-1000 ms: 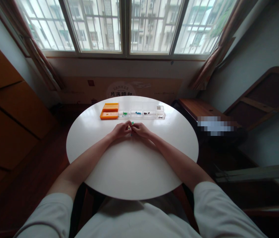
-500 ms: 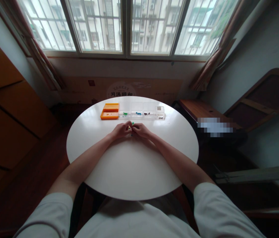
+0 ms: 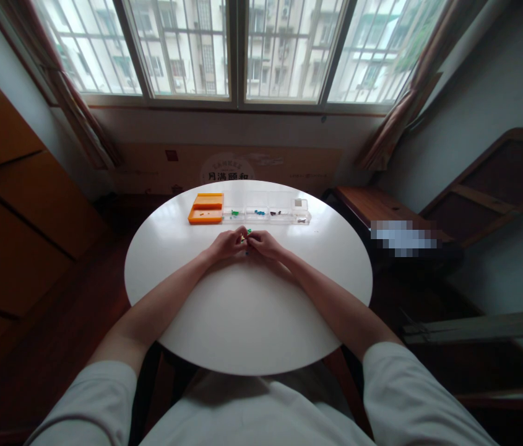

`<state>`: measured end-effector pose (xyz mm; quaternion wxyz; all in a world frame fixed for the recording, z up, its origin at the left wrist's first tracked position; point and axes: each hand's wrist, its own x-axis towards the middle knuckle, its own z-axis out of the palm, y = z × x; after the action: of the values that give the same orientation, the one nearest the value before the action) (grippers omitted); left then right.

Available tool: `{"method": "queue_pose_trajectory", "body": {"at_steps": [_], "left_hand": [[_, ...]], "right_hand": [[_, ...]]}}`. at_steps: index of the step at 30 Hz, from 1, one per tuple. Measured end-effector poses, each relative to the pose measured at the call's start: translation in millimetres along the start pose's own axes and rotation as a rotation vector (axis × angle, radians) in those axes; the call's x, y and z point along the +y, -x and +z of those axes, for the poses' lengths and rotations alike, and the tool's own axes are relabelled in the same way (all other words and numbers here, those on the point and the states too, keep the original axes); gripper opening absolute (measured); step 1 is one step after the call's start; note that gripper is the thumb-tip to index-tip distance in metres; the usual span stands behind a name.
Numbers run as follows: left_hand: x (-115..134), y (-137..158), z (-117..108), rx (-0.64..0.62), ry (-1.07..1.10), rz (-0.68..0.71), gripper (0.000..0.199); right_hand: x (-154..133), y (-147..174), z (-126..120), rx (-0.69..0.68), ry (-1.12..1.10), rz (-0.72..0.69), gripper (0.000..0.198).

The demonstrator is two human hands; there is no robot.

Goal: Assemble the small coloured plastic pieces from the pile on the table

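Note:
My left hand (image 3: 229,243) and my right hand (image 3: 265,244) meet above the far half of the white table. Their fingers are closed around a small piece with green and pale yellow parts (image 3: 243,238), mostly hidden by the fingertips. A tiny bluish bit (image 3: 247,253) shows just below the hands. Beyond them lies an orange tray (image 3: 205,219) with a few tiny bits in it. Joined to its right side is a clear compartment box (image 3: 242,219). Green pieces (image 3: 235,214), blue pieces (image 3: 260,213) and dark pieces (image 3: 275,214) lie in separate compartments.
The round white table (image 3: 252,322) stands before me, under a barred window. On the right is a low wooden bench (image 3: 372,204) with a blurred pale item on it. An orange-brown cabinet (image 3: 15,223) fills the left side. A large printed cardboard panel (image 3: 150,167) leans below the window.

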<state>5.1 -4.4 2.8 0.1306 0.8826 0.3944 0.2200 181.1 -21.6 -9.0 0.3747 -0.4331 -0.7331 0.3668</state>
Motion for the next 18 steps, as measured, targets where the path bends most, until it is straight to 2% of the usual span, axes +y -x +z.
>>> {"method": "queue_pose_trajectory", "body": {"at_steps": [18], "left_hand": [[-2.2, -0.5, 1.3, -0.002, -0.008, 0.000, 0.026]], "right_hand": [[-1.6, 0.1, 1.0, 0.009, 0.002, 0.006, 0.019]]}}
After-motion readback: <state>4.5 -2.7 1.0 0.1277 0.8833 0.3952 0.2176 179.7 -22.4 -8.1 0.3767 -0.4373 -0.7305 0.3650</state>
